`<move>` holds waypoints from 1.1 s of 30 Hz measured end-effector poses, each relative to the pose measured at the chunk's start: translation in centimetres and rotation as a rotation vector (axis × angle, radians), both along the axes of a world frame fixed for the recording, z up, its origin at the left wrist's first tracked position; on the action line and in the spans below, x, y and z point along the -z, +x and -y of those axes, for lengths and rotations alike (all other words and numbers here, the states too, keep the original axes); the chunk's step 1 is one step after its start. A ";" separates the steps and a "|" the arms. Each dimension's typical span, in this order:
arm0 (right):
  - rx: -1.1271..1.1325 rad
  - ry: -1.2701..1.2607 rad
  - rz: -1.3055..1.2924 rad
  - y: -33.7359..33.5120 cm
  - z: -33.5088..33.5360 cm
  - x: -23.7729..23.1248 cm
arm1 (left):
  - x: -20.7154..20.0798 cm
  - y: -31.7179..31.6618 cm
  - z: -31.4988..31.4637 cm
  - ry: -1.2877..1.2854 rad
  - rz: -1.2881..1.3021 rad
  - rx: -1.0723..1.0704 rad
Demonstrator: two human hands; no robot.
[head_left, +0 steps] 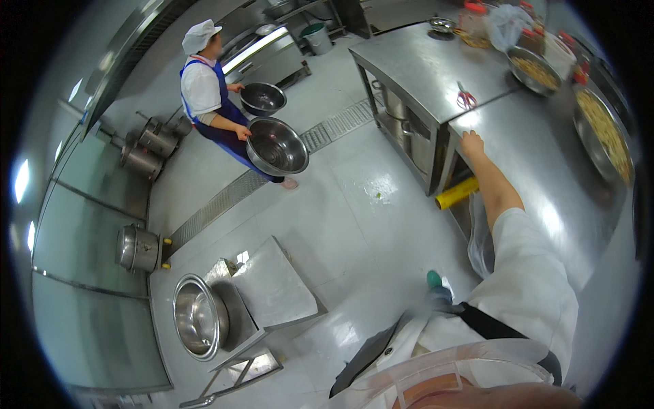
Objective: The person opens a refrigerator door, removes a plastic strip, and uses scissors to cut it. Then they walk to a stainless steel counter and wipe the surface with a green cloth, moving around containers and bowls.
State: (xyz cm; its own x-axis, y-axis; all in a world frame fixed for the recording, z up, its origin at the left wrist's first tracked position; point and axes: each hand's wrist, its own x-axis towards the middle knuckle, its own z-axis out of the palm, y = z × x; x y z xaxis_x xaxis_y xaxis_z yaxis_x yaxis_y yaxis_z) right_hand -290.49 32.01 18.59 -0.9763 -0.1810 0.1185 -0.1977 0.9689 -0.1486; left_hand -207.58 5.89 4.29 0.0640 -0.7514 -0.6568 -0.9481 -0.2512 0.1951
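Note:
My right hand (472, 143) reaches out over the near edge of the steel worktable (538, 146). Its fingers are curled closed, and what they hold, if anything, is too small to make out. Just beyond it lie scissors (466, 100) with red handles, on the tabletop and apart from the hand. To the right stands a large steel basin (591, 151) of pale, strip-like food. Farther back is a smaller steel bowl (549, 88), also with pale food in it. My left hand is out of view.
A co-worker (208, 88) in a blue apron carries two steel basins on the far left. A low steel stand (276, 286) holds another basin (182, 307). A yellow roll (457, 193) sticks out below the table edge. Red-lidded jars (535, 42) crowd the back.

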 end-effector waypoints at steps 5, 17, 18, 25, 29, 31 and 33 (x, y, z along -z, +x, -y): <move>0.015 -0.065 -0.125 -11.2 2.0 2.1 | -2.5 -8.4 -7.8 0.010 0.036 -0.097; 0.034 0.197 -0.261 -23.5 1.2 6.4 | -14.9 -1.8 -19.0 -0.030 0.269 -0.314; 0.029 0.138 -0.198 -22.7 2.2 6.4 | -15.3 1.2 -21.5 -0.159 0.278 -0.192; 0.124 -0.100 0.233 -25.8 -0.3 3.8 | -14.3 -4.4 -23.5 -0.019 0.286 -0.674; 0.191 -0.557 0.622 -20.3 1.5 1.0 | -14.3 -4.2 -27.5 0.026 0.263 -0.754; 0.174 -0.672 0.579 -18.5 1.3 1.9 | -13.3 -2.4 -30.0 0.012 0.185 -0.832; 0.209 -0.559 0.546 -16.0 2.5 0.9 | -11.8 -0.4 -32.1 -0.024 0.185 -0.811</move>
